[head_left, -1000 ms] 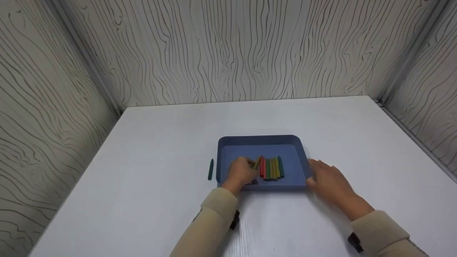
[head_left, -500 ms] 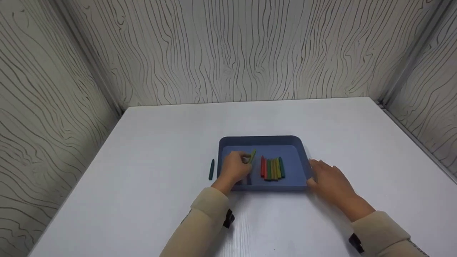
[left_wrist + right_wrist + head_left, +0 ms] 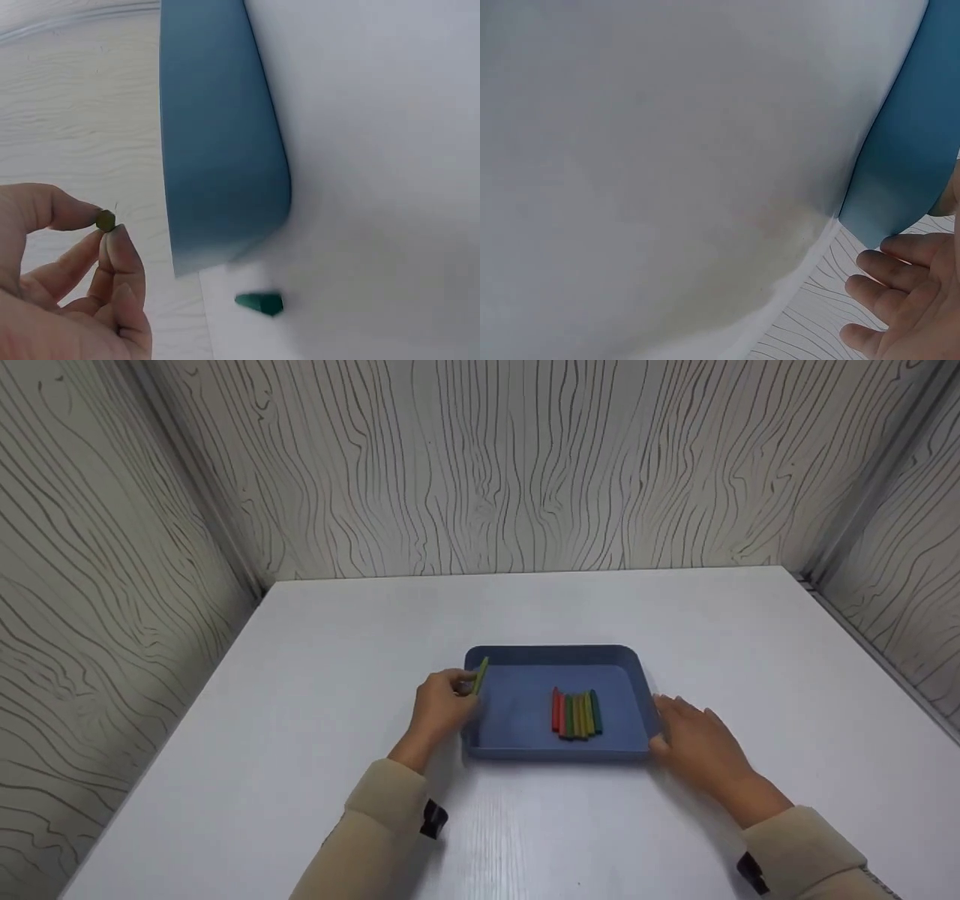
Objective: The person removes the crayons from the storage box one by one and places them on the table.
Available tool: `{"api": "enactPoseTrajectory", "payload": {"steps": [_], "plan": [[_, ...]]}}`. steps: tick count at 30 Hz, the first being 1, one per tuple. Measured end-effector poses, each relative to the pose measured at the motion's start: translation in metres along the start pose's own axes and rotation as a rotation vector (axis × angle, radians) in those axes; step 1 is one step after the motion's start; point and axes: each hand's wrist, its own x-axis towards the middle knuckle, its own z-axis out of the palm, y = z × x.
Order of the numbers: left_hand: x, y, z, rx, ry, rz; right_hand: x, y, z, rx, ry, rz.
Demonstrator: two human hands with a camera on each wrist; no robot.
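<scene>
In the head view my left hand [image 3: 441,705] pinches a yellow-green crayon [image 3: 481,676] between thumb and fingers, just over the left wall of a blue tray [image 3: 517,753]. The left wrist view shows that crayon [image 3: 106,220] end-on at the fingertips. Below the tray there, a dark green crayon [image 3: 260,303] lies on the table; my left hand hides it in the head view. A row of red, green and yellowish crayons [image 3: 576,715] lies side by side inside the tray. My right hand [image 3: 697,750] rests against the tray's right side near the front corner, fingers fairly straight.
The tray sits on a white table [image 3: 337,645]. Wood-patterned panels [image 3: 480,472] enclose its back and both sides.
My left hand has lifted the yellow-green crayon away from the row and carried it left, to the tray's left wall. The right hand stays by the tray's right side.
</scene>
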Motion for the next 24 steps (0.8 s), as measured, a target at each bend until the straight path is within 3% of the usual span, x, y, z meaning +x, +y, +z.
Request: {"api": "enactPoseTrajectory", "payload": {"steps": [3,9,16,24], "plan": [[0.0,-0.008,-0.01,0.018,0.028,-0.035,0.001,0.0,0.0,-0.004,0.003,-0.004],[-0.003,-0.024,-0.021,0.031,0.068,-0.034,0.0,0.0,0.0,-0.002,0.005,-0.004],[-0.007,-0.039,-0.025,0.04,0.088,-0.058,-0.001,0.001,0.0,0.007,0.002,0.0],[-0.009,-0.049,-0.024,0.085,0.09,-0.146,-0.001,0.0,0.001,0.005,0.003,-0.002]]}}
